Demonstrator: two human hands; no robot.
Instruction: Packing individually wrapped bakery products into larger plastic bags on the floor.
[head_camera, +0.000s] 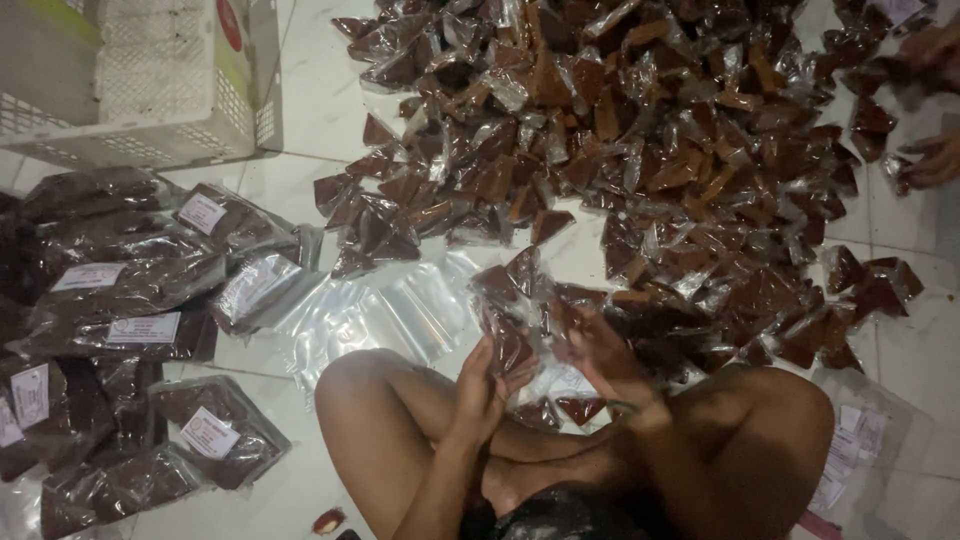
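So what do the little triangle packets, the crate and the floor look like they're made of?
Triangle packets: clear, glossy plastic film, judging by the glints and creases, over a dark brown filling.
Crate: white moulded plastic, probably, with lattice walls and a matte look.
Floor: pale glazed tile, likely ceramic, with thin joint lines and a soft sheen.

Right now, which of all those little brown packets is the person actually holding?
The one held up between the left hand and right hand, a small brown packet in clear wrap. All the others lie on the floor in the big pile, untouched.
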